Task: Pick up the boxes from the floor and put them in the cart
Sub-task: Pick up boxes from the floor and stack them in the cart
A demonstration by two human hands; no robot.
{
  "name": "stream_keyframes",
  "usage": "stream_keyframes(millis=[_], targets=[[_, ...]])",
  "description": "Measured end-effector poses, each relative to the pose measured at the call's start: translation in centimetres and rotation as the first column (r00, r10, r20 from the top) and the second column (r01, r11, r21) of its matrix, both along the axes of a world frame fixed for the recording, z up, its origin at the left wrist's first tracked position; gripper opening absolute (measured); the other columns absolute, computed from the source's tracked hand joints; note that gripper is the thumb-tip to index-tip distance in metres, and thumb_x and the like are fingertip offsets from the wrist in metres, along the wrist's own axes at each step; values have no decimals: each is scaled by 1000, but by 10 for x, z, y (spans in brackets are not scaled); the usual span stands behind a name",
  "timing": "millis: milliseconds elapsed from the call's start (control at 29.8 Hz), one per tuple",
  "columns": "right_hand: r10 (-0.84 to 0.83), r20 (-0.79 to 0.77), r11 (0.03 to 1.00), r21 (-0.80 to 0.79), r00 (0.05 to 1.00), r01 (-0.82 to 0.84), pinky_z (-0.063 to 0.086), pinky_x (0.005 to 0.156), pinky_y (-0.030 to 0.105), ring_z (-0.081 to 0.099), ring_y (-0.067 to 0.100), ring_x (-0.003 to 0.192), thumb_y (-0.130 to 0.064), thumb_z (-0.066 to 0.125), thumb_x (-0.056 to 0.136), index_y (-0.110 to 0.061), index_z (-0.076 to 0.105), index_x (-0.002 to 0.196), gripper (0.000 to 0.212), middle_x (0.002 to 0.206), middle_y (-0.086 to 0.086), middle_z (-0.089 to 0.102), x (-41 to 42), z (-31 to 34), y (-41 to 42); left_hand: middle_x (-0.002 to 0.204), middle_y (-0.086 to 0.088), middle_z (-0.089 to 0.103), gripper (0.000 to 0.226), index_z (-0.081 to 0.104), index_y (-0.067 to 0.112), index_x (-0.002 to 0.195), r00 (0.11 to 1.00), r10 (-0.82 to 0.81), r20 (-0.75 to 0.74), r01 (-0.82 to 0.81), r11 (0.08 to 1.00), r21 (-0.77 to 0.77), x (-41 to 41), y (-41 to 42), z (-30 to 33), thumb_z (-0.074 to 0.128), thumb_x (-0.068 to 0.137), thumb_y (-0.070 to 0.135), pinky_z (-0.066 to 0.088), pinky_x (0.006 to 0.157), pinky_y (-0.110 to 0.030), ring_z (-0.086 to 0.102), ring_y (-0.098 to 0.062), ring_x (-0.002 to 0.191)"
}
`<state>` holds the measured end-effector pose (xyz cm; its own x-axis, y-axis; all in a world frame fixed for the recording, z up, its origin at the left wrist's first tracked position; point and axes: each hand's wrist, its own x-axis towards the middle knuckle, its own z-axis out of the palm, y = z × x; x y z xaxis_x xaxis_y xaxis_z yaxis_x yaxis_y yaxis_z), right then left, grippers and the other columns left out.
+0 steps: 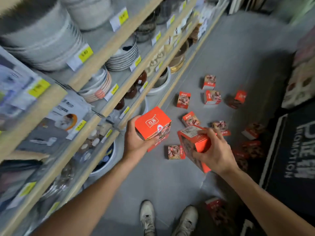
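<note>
Plainly, the person stands over the scatter with a box in each hand, so the step in hand is the carry to the cart, which is nowhere in view. The left hand [136, 142] cups an orange box [153, 123] from below and behind, thumb across its near face, top panel up and level. The right hand [213, 150] grips a second box [194, 142] from above, fingers [210, 133] curled over its top edge and thumb under the near side; that box is tilted, its long side slanting down toward the shoes [168, 218].

About a dozen more boxes lie on the grey floor [170, 184]: a cluster [212, 97] at the far middle, one [175, 152] just below the held pair, others in shadow along the dark mat [289, 159] at right, and one near the right shoe. The shelves [95, 106] at left hold stacked plates and bowls close to the left elbow.

To do this well, the person should level the right-hand box before turning, since a one-edge grip on a slanted carton may slip. The turn ought to swing away from the shelves, keeping the elbow off the crockery, and the feet should step around the near box. The shadowed boxes at right are blurred, so their count is uncertain.
</note>
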<state>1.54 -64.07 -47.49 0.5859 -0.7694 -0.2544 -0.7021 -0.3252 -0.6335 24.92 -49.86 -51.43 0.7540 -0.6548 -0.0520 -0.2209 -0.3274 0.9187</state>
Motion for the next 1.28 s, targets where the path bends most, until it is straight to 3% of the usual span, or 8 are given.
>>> stream_keyframes(millis=[302,470,571,672,772,907,1142,1276], targets=[[-17,91,981,-190,996,34,49,87,36,58,22,97,-71,60,50,-30,56,126,86,119,-4,53,6,231,-9,126,-1,61,93,48,24,130,990,-5,141,27,988,-154,25,-5,232,97,52,30,53,95,-37,62,-15,113],[19,131,963,-269,991,16,48,87,34,60,23,101,-55,82,62,-33,55,125,71,119,-4,53,11,314,-1,121,-2,65,90,50,22,131,990,8,139,25,971,-237,28,11,312,99,56,17,51,84,-17,64,-12,107],[25,187,945,-326,982,38,42,84,28,57,19,98,-63,75,58,-32,55,126,77,119,-7,51,15,349,11,120,1,66,90,50,31,129,989,-12,151,53,962,-268,35,23,341,100,55,23,55,86,-29,66,-12,106],[26,239,934,-351,971,61,38,82,25,50,11,93,-76,57,49,-33,54,125,87,117,-12,47,14,373,23,121,0,65,88,49,31,128,984,-31,177,81,956,-282,37,31,363,99,57,22,54,86,-25,65,-12,107],[58,268,927,-372,962,48,41,82,27,55,13,95,-67,68,54,-35,55,124,78,117,-12,50,11,381,24,118,3,64,86,48,34,126,979,-2,206,64,954,-294,30,41,380,98,58,19,51,81,-13,64,-6,104],[151,274,921,-387,950,-35,53,85,39,60,17,100,-43,85,65,-37,54,121,64,120,-8,55,14,383,17,114,11,64,84,48,45,120,978,44,204,21,952,-304,21,58,390,98,58,17,56,86,-29,64,1,99],[389,284,878,-402,877,-259,46,73,23,58,13,94,-42,87,65,-34,56,123,67,117,-8,52,50,398,2,118,9,63,88,48,39,128,956,211,203,-151,949,-275,1,104,405,98,59,20,52,85,-21,62,1,103],[519,282,813,-453,807,-365,51,77,34,60,16,91,-39,88,60,-33,57,120,68,112,-7,54,81,401,14,115,13,65,88,49,34,129,907,372,197,-313,909,-276,-12,146,410,99,58,21,50,84,-19,63,4,103]])
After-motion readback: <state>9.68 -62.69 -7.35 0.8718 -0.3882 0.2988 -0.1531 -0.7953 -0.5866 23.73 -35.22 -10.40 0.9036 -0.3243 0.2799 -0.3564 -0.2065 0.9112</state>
